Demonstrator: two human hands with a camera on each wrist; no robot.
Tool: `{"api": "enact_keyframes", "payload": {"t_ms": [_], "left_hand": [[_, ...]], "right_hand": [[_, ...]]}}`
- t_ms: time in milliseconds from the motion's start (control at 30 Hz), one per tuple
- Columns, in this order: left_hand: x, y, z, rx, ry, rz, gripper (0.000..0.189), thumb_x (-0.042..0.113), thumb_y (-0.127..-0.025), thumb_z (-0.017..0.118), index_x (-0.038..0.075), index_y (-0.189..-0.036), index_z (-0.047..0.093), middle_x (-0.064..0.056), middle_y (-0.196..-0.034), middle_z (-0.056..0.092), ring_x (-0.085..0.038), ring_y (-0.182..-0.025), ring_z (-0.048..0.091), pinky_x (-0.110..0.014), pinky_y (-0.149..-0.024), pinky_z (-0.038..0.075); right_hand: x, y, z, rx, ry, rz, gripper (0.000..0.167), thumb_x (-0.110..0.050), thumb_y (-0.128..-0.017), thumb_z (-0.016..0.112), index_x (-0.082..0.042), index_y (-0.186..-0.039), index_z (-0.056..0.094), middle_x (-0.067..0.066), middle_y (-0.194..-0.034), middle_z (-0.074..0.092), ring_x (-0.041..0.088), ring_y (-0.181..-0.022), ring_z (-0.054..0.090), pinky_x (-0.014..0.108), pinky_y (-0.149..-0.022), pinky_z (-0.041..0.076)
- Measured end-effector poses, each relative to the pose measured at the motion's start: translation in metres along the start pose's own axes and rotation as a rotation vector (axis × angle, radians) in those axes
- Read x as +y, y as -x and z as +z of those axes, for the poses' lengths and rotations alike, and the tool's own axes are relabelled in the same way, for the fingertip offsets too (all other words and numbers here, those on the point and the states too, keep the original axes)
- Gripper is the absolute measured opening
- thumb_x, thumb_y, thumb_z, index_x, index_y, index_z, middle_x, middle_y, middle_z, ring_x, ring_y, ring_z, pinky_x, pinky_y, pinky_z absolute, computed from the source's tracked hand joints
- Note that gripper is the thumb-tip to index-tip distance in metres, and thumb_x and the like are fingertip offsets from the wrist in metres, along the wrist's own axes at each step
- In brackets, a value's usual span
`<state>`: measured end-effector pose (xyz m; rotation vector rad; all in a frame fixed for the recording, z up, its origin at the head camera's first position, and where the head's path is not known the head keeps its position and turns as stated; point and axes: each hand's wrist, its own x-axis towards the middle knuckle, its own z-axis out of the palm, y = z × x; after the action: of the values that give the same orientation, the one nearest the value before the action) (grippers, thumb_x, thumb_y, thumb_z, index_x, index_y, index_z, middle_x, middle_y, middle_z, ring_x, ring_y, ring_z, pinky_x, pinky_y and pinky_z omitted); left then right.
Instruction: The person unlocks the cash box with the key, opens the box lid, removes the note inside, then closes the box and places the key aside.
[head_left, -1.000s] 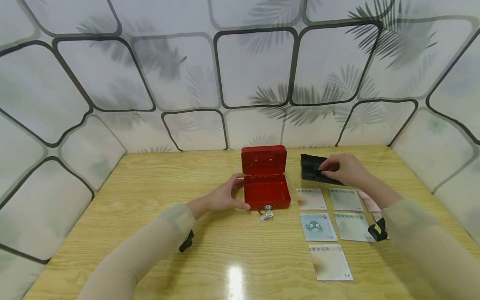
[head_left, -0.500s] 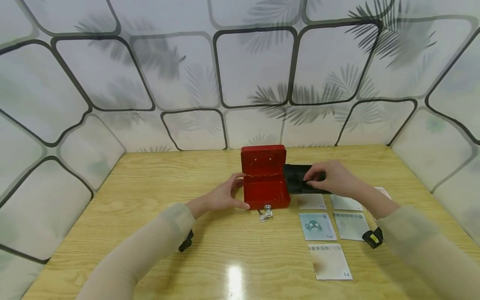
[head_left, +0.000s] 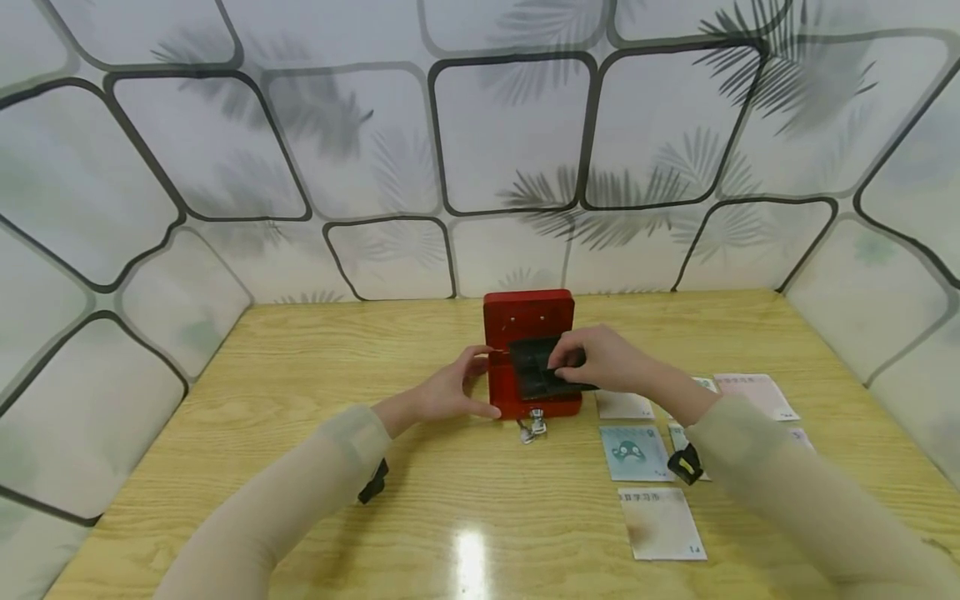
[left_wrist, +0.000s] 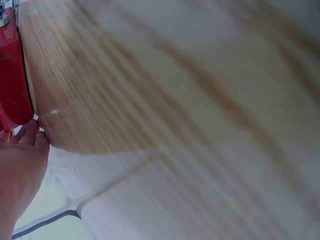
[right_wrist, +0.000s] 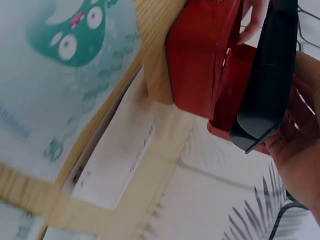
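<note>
A small red cash box stands at the middle of the table with its lid raised. My left hand holds its left side, thumb at the front corner and fingers at the back one. In the left wrist view those fingertips meet the red box. My right hand pinches a black compartment tray by its middle divider. The tray is tilted over the open box and hides much of its inside. From the right wrist, the tray appears between hand and lid.
Keys hang from the lock at the box's front. Play-money notes lie in rows to the right, including one with a cartoon face, a beige one and a pink one. My right forearm passes over several notes. A patterned curtain stands behind the table.
My right hand picked the black tray up from the table right of the box and carried it left, over the box. My left hand has stayed at the box's side.
</note>
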<state>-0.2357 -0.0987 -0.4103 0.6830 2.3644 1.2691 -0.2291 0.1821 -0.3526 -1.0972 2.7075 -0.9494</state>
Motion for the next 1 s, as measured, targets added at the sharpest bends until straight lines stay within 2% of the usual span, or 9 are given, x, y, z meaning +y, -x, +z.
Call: {"api": "enact_keyframes", "payload": {"t_ms": [200, 367, 733, 1000], "left_hand": [[0.0, 0.001, 0.0, -0.008, 0.002, 0.004, 0.088, 0.019, -0.08, 0.082, 0.014, -0.146, 0.025, -0.014, -0.148, 0.04, -0.026, -0.137, 0.035, -0.041, -0.114, 0.022], [0.0, 0.002, 0.0, -0.014, -0.007, 0.008, 0.09, 0.02, -0.08, 0.082, 0.015, -0.148, 0.023, -0.013, -0.148, 0.04, -0.026, -0.137, 0.036, -0.042, -0.115, 0.021], [-0.003, 0.0, -0.001, -0.006, -0.011, 0.019, 0.09, 0.021, -0.08, 0.082, 0.015, -0.148, 0.022, -0.015, -0.148, 0.04, -0.028, -0.137, 0.036, -0.045, -0.114, 0.021], [-0.001, 0.001, -0.001, -0.008, -0.016, 0.009, 0.09, 0.021, -0.08, 0.082, 0.015, -0.147, 0.022, -0.014, -0.148, 0.04, -0.026, -0.137, 0.035, -0.044, -0.115, 0.019]], "right_hand": [[-0.002, -0.015, 0.015, -0.019, 0.015, 0.005, 0.009, -0.003, -0.086, 0.072, -0.012, -0.089, 0.073, -0.005, -0.087, 0.066, 0.011, -0.075, 0.058, 0.029, -0.069, 0.052], [-0.004, -0.022, 0.024, -0.043, 0.032, 0.04, 0.008, -0.005, -0.087, 0.072, -0.012, -0.09, 0.073, -0.005, -0.087, 0.065, 0.011, -0.075, 0.058, 0.028, -0.069, 0.052], [-0.004, -0.027, 0.032, -0.044, 0.096, 0.087, 0.007, -0.006, -0.086, 0.072, -0.012, -0.089, 0.072, -0.007, -0.082, 0.064, 0.011, -0.073, 0.057, 0.028, -0.068, 0.051], [-0.003, -0.028, 0.036, -0.066, 0.085, 0.094, 0.004, -0.007, -0.086, 0.073, -0.009, -0.089, 0.072, -0.007, -0.082, 0.065, 0.01, -0.072, 0.057, 0.027, -0.069, 0.051]]}}
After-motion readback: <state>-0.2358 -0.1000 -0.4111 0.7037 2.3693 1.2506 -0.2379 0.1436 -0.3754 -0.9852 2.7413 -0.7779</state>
